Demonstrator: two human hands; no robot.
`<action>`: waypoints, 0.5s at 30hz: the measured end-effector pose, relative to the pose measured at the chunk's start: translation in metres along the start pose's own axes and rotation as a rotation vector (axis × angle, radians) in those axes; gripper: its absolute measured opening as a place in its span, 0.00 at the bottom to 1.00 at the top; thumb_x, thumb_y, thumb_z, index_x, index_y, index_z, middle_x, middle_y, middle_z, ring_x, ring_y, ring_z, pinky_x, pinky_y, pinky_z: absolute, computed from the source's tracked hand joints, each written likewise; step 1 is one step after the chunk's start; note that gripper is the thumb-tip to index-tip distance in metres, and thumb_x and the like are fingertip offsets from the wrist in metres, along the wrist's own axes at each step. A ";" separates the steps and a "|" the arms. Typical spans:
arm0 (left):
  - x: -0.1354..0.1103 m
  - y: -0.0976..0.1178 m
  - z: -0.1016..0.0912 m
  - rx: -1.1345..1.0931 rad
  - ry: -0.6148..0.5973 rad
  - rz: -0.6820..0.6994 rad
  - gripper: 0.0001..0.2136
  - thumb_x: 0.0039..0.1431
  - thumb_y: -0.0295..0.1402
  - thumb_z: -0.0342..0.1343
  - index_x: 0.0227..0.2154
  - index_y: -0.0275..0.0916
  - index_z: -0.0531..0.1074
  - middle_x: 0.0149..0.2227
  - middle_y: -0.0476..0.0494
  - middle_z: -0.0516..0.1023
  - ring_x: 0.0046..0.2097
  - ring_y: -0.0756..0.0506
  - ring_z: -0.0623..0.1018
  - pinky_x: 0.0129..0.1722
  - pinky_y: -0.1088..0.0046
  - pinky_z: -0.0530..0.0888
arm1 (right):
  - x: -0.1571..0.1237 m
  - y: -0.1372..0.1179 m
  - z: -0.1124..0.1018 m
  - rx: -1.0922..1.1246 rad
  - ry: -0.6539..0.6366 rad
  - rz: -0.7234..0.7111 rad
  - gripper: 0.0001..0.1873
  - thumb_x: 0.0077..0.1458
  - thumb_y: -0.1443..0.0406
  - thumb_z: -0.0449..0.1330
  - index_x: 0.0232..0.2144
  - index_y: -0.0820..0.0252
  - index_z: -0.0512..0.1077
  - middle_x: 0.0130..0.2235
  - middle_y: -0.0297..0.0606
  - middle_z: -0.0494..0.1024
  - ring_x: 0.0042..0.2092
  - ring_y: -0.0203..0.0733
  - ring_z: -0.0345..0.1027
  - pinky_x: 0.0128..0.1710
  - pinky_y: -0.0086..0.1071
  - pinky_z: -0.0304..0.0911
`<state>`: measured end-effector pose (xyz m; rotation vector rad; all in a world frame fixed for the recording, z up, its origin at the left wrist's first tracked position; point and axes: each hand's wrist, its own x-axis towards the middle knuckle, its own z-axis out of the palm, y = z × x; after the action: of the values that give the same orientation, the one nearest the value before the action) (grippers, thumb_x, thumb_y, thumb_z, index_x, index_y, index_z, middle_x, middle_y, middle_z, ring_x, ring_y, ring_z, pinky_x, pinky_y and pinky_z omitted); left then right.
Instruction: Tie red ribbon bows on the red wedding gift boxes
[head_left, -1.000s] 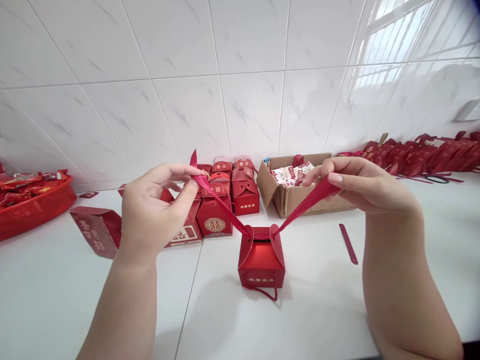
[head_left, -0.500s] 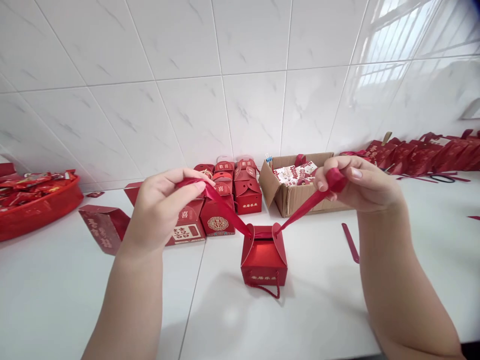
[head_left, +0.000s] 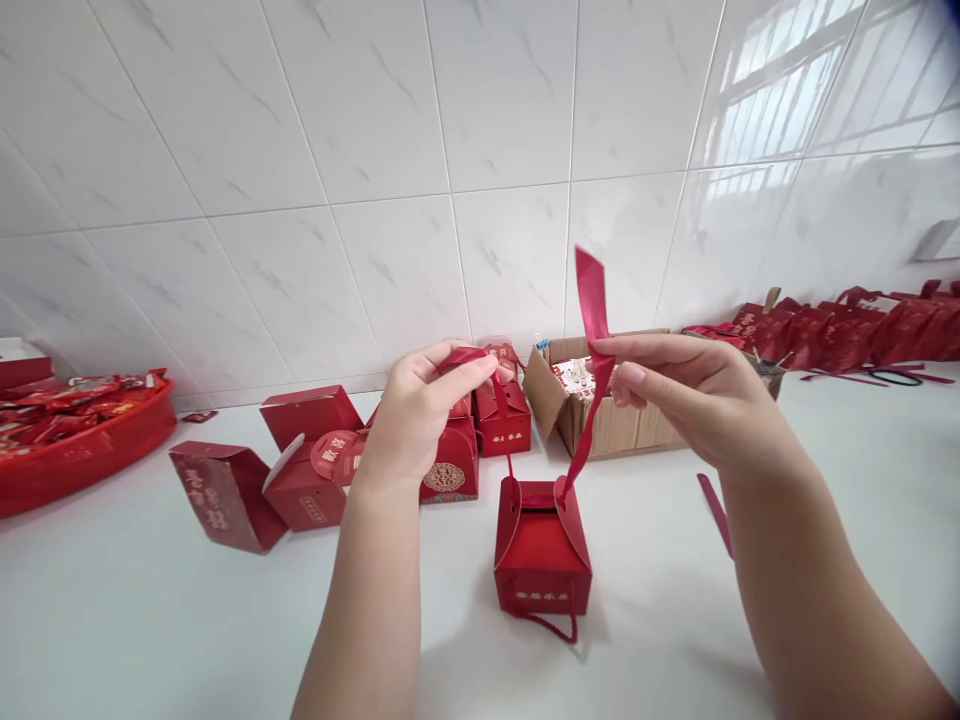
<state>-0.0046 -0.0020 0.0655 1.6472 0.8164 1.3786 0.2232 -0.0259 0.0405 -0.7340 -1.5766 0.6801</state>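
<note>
Fingers pinching the ribbon, the left hand and right hand have drawn closer together above the box, so the ribbon climbs from it more steeply.

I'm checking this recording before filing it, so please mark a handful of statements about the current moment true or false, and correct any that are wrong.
1. The left hand and the right hand each pinch red ribbon. True.
2. The small red box below the hands lies on its side. False: it stands upright on the white table.
3. A cardboard carton stands farther back than that box, near the tiled wall. True.
4. The red basin of wrapped packets is at the right edge of the picture. False: it is at the left edge.
5. A thin red strip lies on the table, to the right of the small red box. True.
</note>
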 end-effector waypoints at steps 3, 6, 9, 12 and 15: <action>-0.002 -0.001 0.005 -0.075 0.015 0.001 0.04 0.50 0.33 0.62 0.27 0.39 0.77 0.29 0.46 0.79 0.33 0.47 0.78 0.32 0.74 0.74 | -0.001 -0.001 0.016 -0.097 0.125 -0.078 0.10 0.53 0.64 0.62 0.40 0.51 0.78 0.39 0.36 0.80 0.38 0.40 0.73 0.34 0.33 0.72; -0.001 -0.003 0.008 -0.123 0.032 0.009 0.05 0.48 0.33 0.64 0.29 0.40 0.77 0.31 0.47 0.80 0.35 0.48 0.79 0.33 0.75 0.75 | -0.001 0.003 0.025 -0.184 0.173 -0.186 0.12 0.52 0.68 0.62 0.40 0.51 0.78 0.40 0.35 0.79 0.37 0.39 0.72 0.33 0.34 0.70; 0.000 -0.006 0.011 -0.145 0.107 0.040 0.07 0.46 0.33 0.66 0.29 0.41 0.77 0.31 0.48 0.80 0.36 0.48 0.79 0.37 0.75 0.76 | 0.000 0.006 0.028 -0.218 0.200 -0.241 0.13 0.53 0.70 0.61 0.40 0.50 0.77 0.40 0.34 0.79 0.37 0.38 0.71 0.31 0.33 0.68; 0.000 -0.010 0.016 -0.089 0.222 0.113 0.08 0.45 0.35 0.67 0.29 0.40 0.77 0.29 0.48 0.80 0.34 0.49 0.79 0.37 0.74 0.76 | 0.000 0.006 0.029 -0.211 0.215 -0.238 0.12 0.52 0.70 0.61 0.38 0.50 0.77 0.40 0.35 0.78 0.37 0.39 0.71 0.30 0.34 0.68; -0.002 -0.012 0.021 0.009 0.316 0.197 0.09 0.43 0.36 0.68 0.26 0.40 0.76 0.27 0.49 0.79 0.31 0.49 0.78 0.33 0.74 0.76 | 0.000 0.005 0.030 -0.155 0.251 -0.212 0.09 0.51 0.69 0.62 0.35 0.51 0.78 0.37 0.35 0.78 0.36 0.39 0.71 0.29 0.33 0.67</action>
<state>0.0161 -0.0021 0.0530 1.5712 0.8546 1.8079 0.1936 -0.0232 0.0331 -0.7232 -1.4589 0.3001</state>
